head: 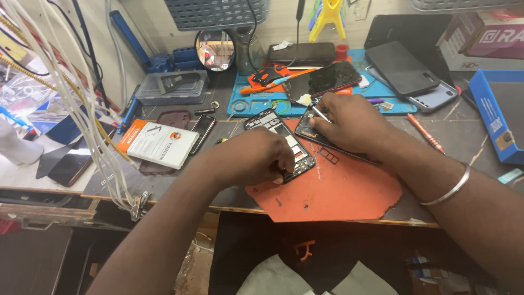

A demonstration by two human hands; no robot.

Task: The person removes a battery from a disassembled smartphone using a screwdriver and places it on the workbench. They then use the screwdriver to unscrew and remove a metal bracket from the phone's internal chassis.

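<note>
An opened phone body (275, 130) with its inner parts showing lies on a torn orange mat (333, 191). My left hand (256, 159) presses down on its near end, fingers curled over the frame. My right hand (349, 121) rests on a dark phone panel (311, 134) just right of it and pinches thin metal tweezers (321, 113), tips pointing at the panel's top edge. A metal bangle (450, 188) circles my right wrist.
A blue work mat (248, 95) behind holds a black phone screen (325, 79) and an orange tool. A white-and-orange box (158, 143), a clear parts case (172, 87), a round mirror (214, 50), stacked phones (406, 71) and hanging white cables (82, 109) surround the spot.
</note>
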